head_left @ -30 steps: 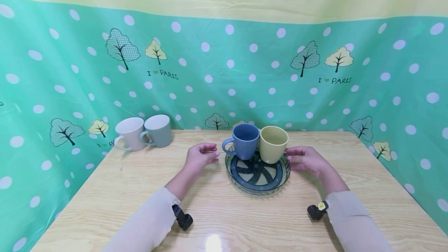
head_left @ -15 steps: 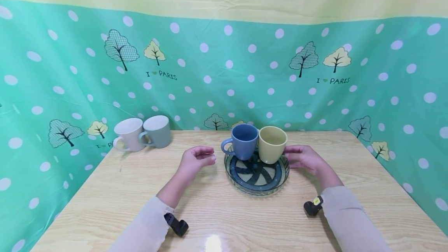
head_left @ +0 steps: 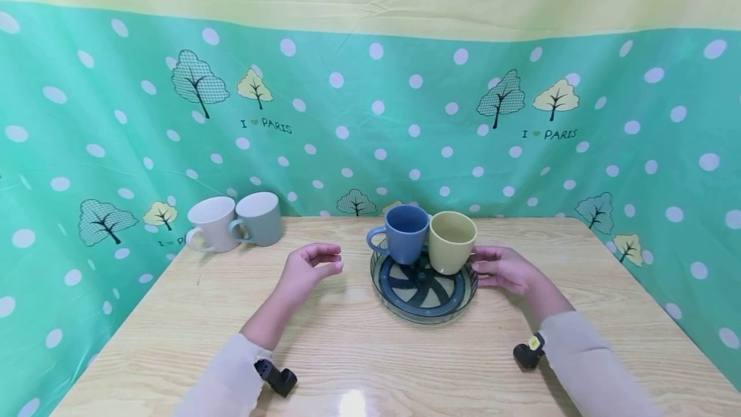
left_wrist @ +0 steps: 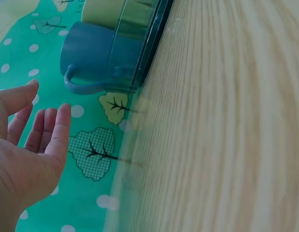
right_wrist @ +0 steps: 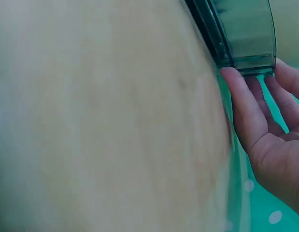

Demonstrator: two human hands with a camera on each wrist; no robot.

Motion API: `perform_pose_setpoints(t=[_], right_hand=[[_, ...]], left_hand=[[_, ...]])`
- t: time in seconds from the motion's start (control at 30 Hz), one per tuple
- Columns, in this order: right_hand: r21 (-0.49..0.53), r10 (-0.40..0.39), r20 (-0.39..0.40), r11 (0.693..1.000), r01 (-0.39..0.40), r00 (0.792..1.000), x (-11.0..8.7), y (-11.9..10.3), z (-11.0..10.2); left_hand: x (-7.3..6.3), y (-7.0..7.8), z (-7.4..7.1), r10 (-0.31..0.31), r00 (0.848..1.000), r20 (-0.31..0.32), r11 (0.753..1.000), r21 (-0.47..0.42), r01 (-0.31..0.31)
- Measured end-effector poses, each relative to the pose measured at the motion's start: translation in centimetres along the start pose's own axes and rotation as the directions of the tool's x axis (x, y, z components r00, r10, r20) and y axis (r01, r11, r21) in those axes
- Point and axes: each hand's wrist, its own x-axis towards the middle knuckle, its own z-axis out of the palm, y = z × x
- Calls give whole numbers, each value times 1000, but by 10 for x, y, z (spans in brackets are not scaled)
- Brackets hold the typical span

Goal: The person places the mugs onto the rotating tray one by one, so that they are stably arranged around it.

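A round clear tray (head_left: 425, 318) with a dark spoked base sits on the table. At its back stand a blue mug (head_left: 406, 237), handle to the left, and beside it a pale yellow mug (head_left: 451, 246). My right hand (head_left: 509, 270) is at the tray's right side, fingertips touching its wall; the right wrist view shows loosely bent fingers along the wall (right_wrist: 258, 60). My left hand (head_left: 307, 272) hovers left of the tray, apart from it, with relaxed fingers holding nothing. In the left wrist view, its palm (left_wrist: 28, 174) faces the mugs.
A white mug (head_left: 214, 227) and a grey-blue mug (head_left: 260, 221) stand close together at the table's back left corner. A green dotted curtain (head_left: 324, 114) hangs behind the wooden table (head_left: 370, 372).
My left hand has drawn away from the tray, to the left and slightly towards me. My right hand has stayed at the tray's right side. The yellow mug sits marginally lower in view.
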Motion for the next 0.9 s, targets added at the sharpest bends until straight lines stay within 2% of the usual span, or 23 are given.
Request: perform_pose_setpoints(t=[0.13, 0.3, 0.37, 0.5, 0.6, 0.9], right_hand=[[83, -1, 25, 997, -1, 1000, -7, 5, 2], [159, -64, 58, 986, 54, 996, -17, 11, 6], [175, -68, 45, 983, 59, 997, -21, 12, 10], [173, -23, -50, 984, 31, 998, -26, 12, 19], [165, -15, -88, 986, 30, 996, -29, 12, 24], [198, -49, -84, 978, 64, 995, -38, 15, 28]], left_hand=[[-1, -2, -7, 5, 1000, 7, 1000, 0, -5], [-4, -3, -14, 8, 1000, -1, 1000, 19, -8], [-5, -3, -17, 9, 1000, -9, 1000, 26, -8], [-6, -2, -22, 15, 1000, -24, 999, 32, -14], [-7, -1, -27, 20, 999, -34, 999, 48, -18], [-8, -3, -44, 32, 997, -66, 997, 70, -27]])
